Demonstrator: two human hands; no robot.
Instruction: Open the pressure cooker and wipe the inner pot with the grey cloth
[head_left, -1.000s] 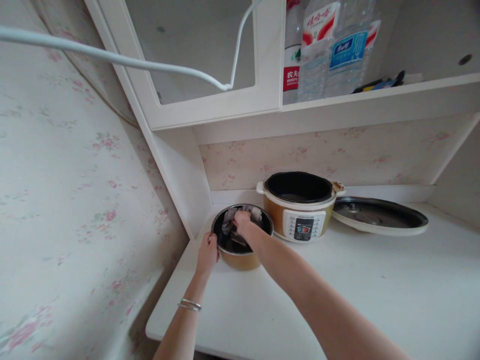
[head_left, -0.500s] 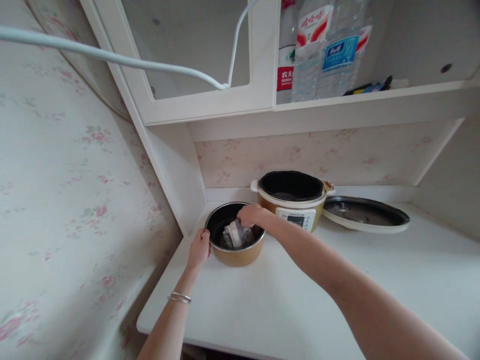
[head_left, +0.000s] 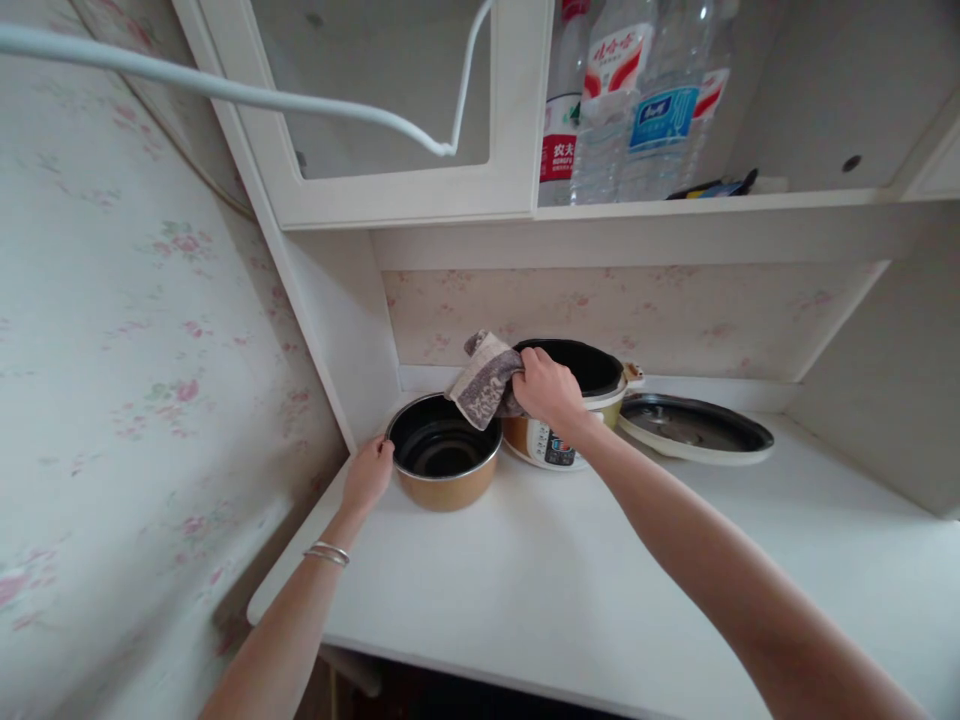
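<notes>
1. Grey-and-cream patterned cloth [head_left: 484, 385]: bunched, raised over right rim of inner pot [head_left: 444, 492].
2. Right hand [head_left: 551, 388]: fingers closed, gripping cloth, in front of electric cooker body [head_left: 536, 440].
3. Left hand [head_left: 369, 474]: fingers gripping pot's left rim.
4. Pot: upright on white tabletop [head_left: 555, 590], left of cooker body.
5. Cooker lid [head_left: 694, 432]: dark inner side up, right of cooker body.

1. The single view comes from a camera on the person's head, facing forward and down.
2. It looks across the table [head_left: 570, 590] from its front side, near enough to frame the whole left hand [head_left: 369, 475] and right hand [head_left: 550, 388].
</notes>
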